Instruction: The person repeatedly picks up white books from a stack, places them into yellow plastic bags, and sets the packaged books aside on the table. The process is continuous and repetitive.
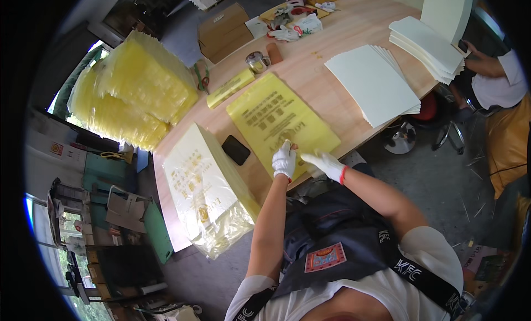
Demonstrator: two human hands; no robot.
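Observation:
A yellow plastic bag (260, 108) with dark print lies flat on the wooden table in front of me, its near edge by my hands. My left hand (284, 161), in a white glove with fingertips showing, is closed at the near part of the bag and seems to pinch it. Just to its right is my right hand (327, 166), gloved in white with a red cuff, its fingers stretched out over the bag's near right corner and slightly blurred. A black phone (236, 150) lies left of the bag.
A plastic-wrapped pale stack (191, 180) stands at the near left, a heap of yellow bags (133, 83) beyond it. A yellow roll (231, 87), metal mug (257, 62), scissors (203, 80) and cardboard box (224, 33) sit farther back. White sheets (373, 83) lie right; another person (495, 72) sits beyond.

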